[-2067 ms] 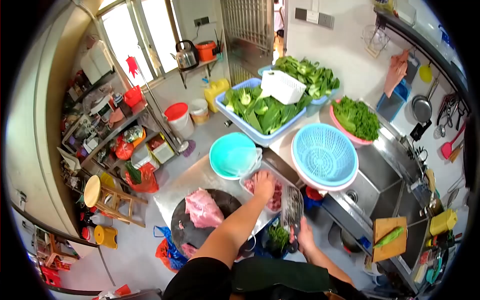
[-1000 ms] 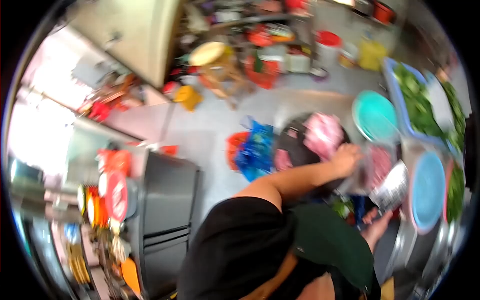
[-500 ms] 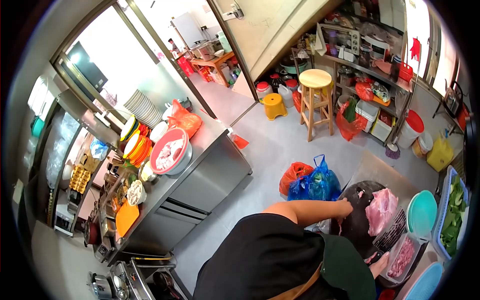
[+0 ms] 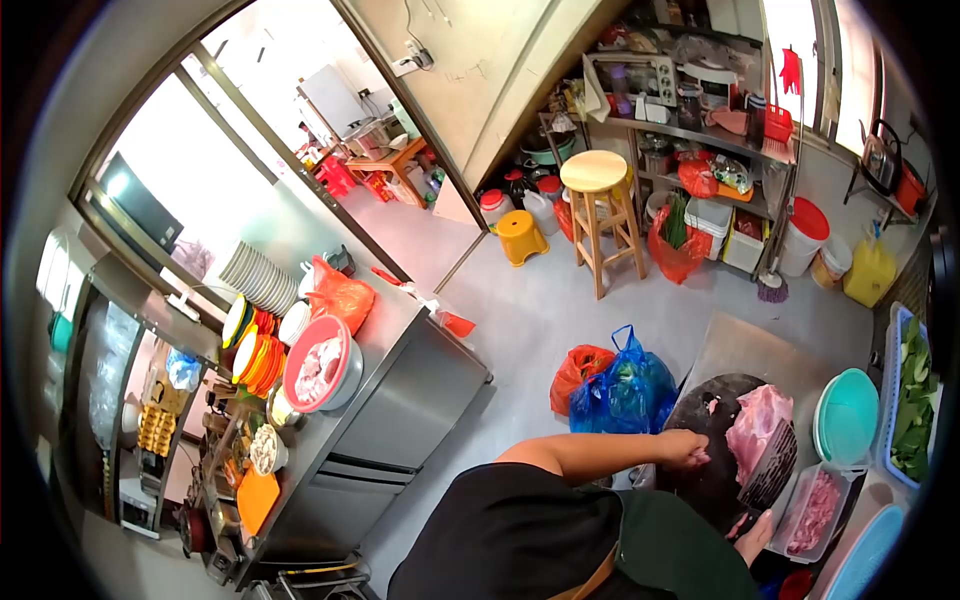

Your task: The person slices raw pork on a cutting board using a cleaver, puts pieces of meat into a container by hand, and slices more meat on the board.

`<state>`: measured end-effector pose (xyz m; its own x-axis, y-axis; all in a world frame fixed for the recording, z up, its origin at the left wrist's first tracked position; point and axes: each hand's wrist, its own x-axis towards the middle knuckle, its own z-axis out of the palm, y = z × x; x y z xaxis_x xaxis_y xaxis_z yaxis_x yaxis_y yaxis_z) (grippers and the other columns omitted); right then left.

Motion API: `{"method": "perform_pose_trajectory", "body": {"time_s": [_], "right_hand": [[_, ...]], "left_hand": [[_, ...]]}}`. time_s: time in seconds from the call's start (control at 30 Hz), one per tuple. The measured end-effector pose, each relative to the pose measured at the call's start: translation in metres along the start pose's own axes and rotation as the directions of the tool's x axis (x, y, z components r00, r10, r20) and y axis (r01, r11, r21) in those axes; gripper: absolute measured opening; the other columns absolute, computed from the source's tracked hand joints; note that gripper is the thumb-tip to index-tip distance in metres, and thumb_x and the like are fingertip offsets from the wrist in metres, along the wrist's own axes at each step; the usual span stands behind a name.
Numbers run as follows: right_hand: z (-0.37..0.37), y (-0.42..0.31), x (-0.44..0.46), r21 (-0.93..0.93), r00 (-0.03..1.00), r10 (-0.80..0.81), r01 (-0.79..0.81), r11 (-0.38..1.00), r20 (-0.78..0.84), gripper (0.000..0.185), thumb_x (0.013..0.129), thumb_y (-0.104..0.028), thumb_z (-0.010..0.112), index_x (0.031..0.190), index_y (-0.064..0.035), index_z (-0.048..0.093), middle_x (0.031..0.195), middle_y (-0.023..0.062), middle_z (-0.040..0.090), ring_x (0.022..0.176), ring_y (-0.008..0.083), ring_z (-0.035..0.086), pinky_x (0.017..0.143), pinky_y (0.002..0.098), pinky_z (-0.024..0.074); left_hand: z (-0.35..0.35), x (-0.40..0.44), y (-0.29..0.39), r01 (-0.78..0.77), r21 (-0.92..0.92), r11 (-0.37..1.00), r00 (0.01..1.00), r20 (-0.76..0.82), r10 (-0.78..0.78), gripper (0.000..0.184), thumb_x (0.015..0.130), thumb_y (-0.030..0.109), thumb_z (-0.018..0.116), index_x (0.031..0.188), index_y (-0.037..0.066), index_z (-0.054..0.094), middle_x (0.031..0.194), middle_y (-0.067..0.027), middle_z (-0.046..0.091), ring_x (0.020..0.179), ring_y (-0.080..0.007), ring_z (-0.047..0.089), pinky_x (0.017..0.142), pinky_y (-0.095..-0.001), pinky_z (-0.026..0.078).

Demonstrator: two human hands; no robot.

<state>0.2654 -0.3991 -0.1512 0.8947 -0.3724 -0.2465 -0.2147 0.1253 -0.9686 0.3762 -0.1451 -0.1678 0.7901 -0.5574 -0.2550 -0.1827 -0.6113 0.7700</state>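
Note:
A large pink piece of meat [image 4: 757,425] lies on the round dark chopping board [image 4: 690,478]. My left hand [image 4: 684,449] is closed at the board's left side; anything between its fingers is too small to name. In my right hand [image 4: 754,540], at the board's near right edge, is the handle of a broad cleaver [image 4: 770,470]. Its speckled blade stands against the right side of the meat. Right of the blade, a clear plastic box [image 4: 848,497] holds cut meat [image 4: 815,510]. Small scraps of meat [image 4: 712,404] lie near the board's far edge.
Beyond the box are a turquoise basin [image 4: 846,418] and a blue crate [image 4: 888,400] of greens. Blue [image 4: 630,385] and red bags [image 4: 578,378] sit on the floor left of the board. A steel counter [image 4: 400,400] carries a pink basin [image 4: 350,365]; a wooden stool [image 4: 595,172] stands beyond.
The view has swung left towards the counter and doorway. My left hand has gone from the box of cut meat to the board's left side. The cleaver has come from beside the box to the large meat.

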Motion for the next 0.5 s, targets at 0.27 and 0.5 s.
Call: {"method": "perform_pose_trajectory", "body": {"time_s": [0.27,0.5], "right_hand": [[0.007,0.035,-0.006,-0.075,0.961,0.253,-0.261,0.962,-0.109,0.031,0.094,-0.039,0.044,0.083,-0.0100,0.047,0.067,-0.0016,0.048,0.053,0.0057,0.043,0.043,0.0189,0.0315],[-0.020,0.114,0.009,-0.369,0.977,0.212,-0.209,0.905,-0.033,0.029,0.096,-0.032,0.042,0.076,-0.0104,0.045,0.064,-0.0062,0.036,0.056,0.0035,0.034,0.046,0.0184,0.0292]], "left_hand": [[0.073,0.018,-0.022,0.039,-0.641,0.766,0.979,-0.131,-0.159,0.006,0.084,0.006,0.055,0.084,0.004,0.049,0.067,-0.0087,0.055,0.064,-0.0198,0.055,0.061,-0.0338,0.046],[0.097,0.029,-0.022,0.015,-0.936,0.351,0.998,-0.009,-0.065,0.011,0.086,0.001,0.049,0.095,0.007,0.046,0.082,-0.0045,0.052,0.078,-0.0127,0.050,0.072,-0.0297,0.043]]}}
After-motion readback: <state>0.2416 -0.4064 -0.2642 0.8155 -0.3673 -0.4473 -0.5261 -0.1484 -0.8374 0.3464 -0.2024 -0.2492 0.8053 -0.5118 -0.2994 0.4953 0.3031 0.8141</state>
